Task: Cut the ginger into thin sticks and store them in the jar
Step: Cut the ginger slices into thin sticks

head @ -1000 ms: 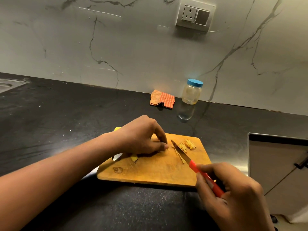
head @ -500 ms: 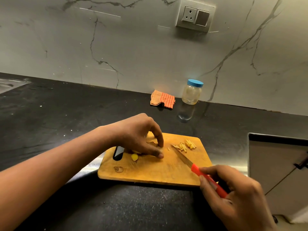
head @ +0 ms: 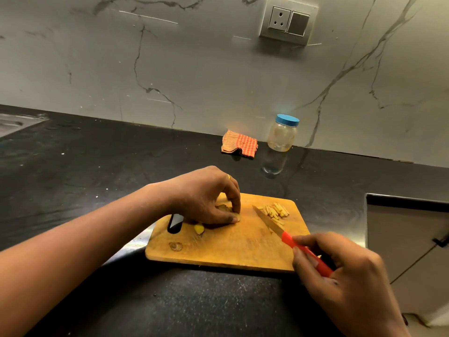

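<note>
Centre frame: left hand [head: 206,198] pinching ginger [head: 224,210] on board [head: 218,251]; right hand [head: 340,268], lower right, closed round knife [head: 289,239], blade slanting up-left beside ginger, apart.

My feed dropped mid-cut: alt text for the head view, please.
Left hand pins ginger on a wooden cutting board; right hand holds a red-handled knife beside cut sticks. A lidded jar stands by the wall.

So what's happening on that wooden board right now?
A person is cutting ginger. The left hand pins a ginger piece on the cutting board; the right hand holds a red-handled knife, blade beside a pile of cut sticks. The blue-lidded jar stands shut by the wall.
</note>
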Demonstrator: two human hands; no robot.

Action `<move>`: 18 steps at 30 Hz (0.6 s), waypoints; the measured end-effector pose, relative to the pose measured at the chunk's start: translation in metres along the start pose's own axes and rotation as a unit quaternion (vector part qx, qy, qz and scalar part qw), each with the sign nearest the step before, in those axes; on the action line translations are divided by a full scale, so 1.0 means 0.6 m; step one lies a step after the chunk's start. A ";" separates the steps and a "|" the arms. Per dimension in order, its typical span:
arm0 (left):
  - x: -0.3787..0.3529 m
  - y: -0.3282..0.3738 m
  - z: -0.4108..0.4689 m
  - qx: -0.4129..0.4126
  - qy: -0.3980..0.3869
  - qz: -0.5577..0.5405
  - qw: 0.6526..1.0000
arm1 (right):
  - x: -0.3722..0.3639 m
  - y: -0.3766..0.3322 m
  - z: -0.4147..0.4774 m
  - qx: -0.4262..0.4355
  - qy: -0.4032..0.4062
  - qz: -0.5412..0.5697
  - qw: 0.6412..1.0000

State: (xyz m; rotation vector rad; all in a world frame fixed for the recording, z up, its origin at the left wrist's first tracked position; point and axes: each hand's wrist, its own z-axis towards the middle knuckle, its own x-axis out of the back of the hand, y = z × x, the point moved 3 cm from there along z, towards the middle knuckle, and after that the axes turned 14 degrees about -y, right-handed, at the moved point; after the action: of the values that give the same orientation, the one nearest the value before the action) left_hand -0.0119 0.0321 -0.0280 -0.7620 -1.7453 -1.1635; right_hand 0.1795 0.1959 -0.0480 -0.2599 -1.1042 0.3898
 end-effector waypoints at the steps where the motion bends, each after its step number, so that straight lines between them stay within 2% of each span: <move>1: 0.001 0.001 0.000 0.000 0.001 0.000 1.000 | 0.004 0.003 0.000 -0.009 0.004 -0.007 1.000; 6: 0.000 0.004 -0.002 -0.006 0.011 -0.004 1.000 | 0.008 -0.011 0.001 -0.004 0.017 -0.001 1.000; 10: 0.002 0.008 -0.004 -0.012 0.026 -0.024 0.999 | -0.008 -0.020 -0.004 0.015 -0.014 0.020 1.000; 15: 0.002 0.011 -0.003 -0.008 0.066 -0.037 0.997 | 0.005 0.001 -0.007 -0.030 0.022 0.004 0.999; 18: -0.001 0.012 0.002 0.002 0.092 -0.052 0.994 | 0.006 -0.006 -0.004 -0.025 0.024 0.006 0.999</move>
State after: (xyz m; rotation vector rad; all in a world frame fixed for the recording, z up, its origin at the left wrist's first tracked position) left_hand -0.0058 0.0359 -0.0258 -0.5489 -1.6484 -1.2576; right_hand 0.1836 0.1944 -0.0444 -0.3190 -1.0662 0.3650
